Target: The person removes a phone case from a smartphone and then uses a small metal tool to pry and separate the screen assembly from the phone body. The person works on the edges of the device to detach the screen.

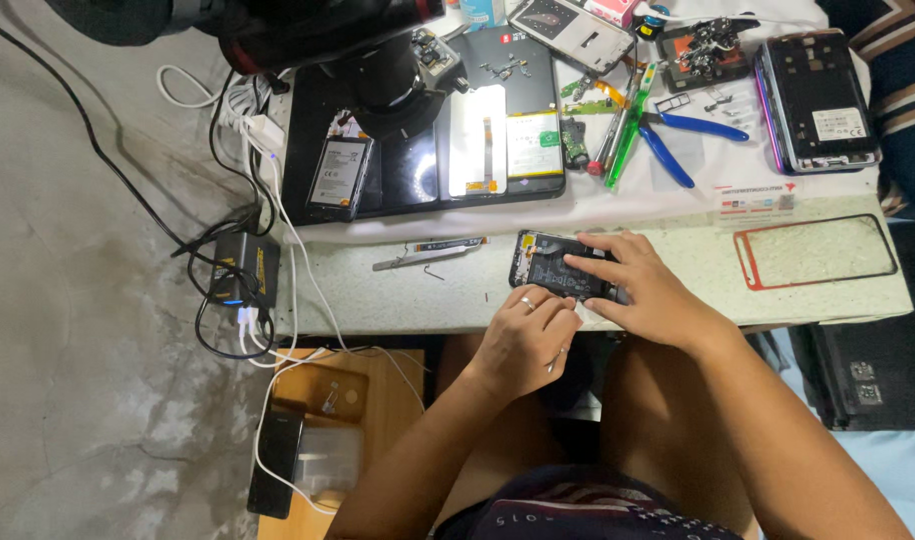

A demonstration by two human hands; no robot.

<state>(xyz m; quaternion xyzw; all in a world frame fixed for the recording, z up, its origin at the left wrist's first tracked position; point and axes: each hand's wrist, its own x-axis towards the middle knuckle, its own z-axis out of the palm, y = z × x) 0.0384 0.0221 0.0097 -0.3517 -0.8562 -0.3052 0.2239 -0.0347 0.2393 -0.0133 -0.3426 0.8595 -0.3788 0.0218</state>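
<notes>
An opened black phone (543,265) lies on the pale table top (428,290) near its front edge, its insides showing. My right hand (643,290) rests flat over the phone's right part, fingers spread and pressing it down. My left hand (523,340) is curled at the phone's lower edge, with a ring on one finger and a thin metal tool (558,358) pinched in it.
A black mat (308,130) at the back carries a battery (338,175), a screen part (478,140) and a microscope (378,60). Blue-handled pliers (678,140), another opened phone (818,100), a red-edged frame (813,250), tweezers (428,250), and a charger with cables (243,275) lie around.
</notes>
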